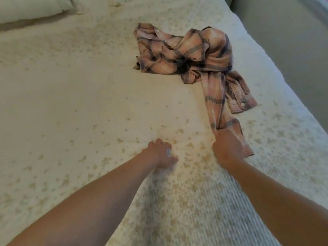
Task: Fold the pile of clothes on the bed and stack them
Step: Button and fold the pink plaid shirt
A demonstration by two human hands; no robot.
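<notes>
Head view: my right hand grips the plaid shirt's sleeve; my left hand rests loose on the bed beside it.

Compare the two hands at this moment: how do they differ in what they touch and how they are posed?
The right hand grips a sleeve of the plaid shirt, while the left hand holds nothing. The right hand's fingers curl round the cloth; the left hand lies over the bare bedspread, too blurred to show how its fingers lie. The left hand wears a ring; none shows on the right. Both reach forward over the bed with bare forearms.
</notes>
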